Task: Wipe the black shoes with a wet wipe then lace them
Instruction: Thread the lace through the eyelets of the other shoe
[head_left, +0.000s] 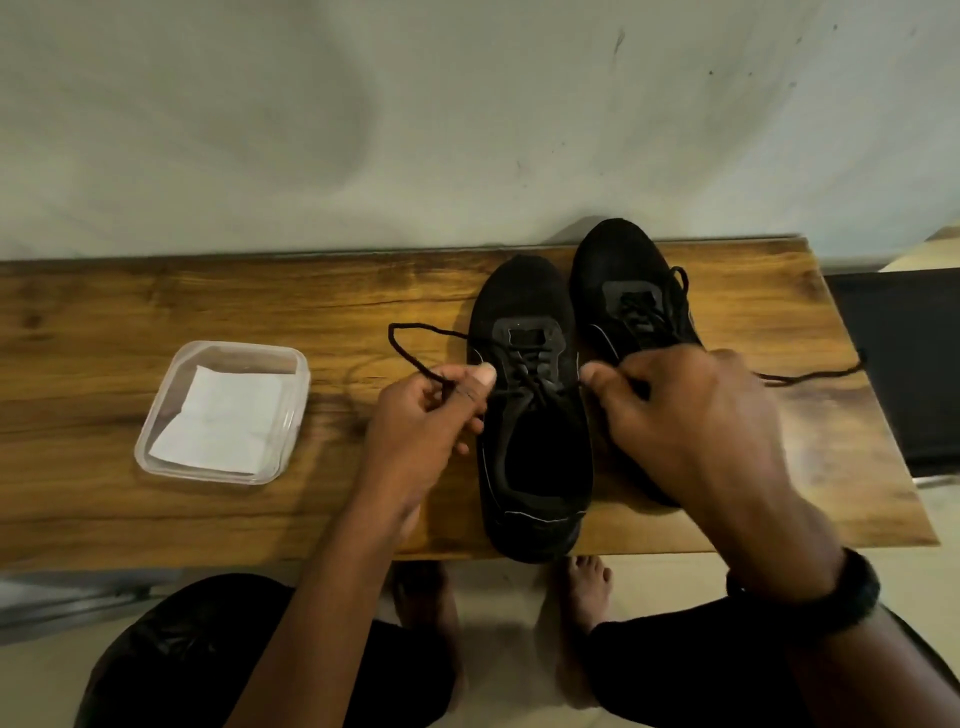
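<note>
Two black shoes side by side on a wooden counter, toes toward the wall, heels toward the person. Near shoe sits centre, heel at the counter's front edge. Far shoe is just beside it on the right, set further back, its rear half hidden behind the right hand.

Left hand is left of the near shoe, thumb and fingers pinched closed on the lace. That lace end loops out to the left over the counter and back into the hand. Right hand is on the right of the near shoe, thumb and fingers clamped on the other lace end, pulled across the eyelets. A loose lace tail trails right from behind this hand to the counter's right edge; cannot tell which shoe it belongs to. Dark band on the right wrist.

Far shoe has laces crossed over its tongue.

Clear plastic tub sits on the counter well left of the shoes, with a white folded wipe lying flat inside.

Below the counter: bare feet on a pale floor, knees in dark trousers.
</note>
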